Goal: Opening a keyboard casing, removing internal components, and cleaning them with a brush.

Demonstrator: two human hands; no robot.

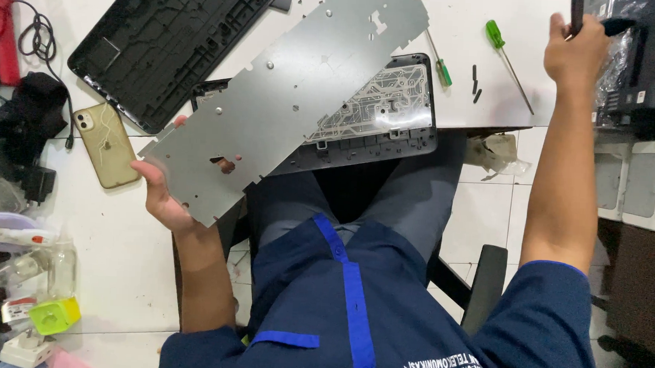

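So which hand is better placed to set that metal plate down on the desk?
Probably the left hand: it already grips the grey metal plate, while the right hand holds a dark tool.

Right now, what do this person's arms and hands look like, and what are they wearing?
Both arms are bare from hand to above the elbow. The left hand and right hand wear no gloves, and no rings or watch show. Short dark-blue sleeves cover the upper arms, each with a brighter blue edge, matching a dark-blue shirt with a blue front stripe.
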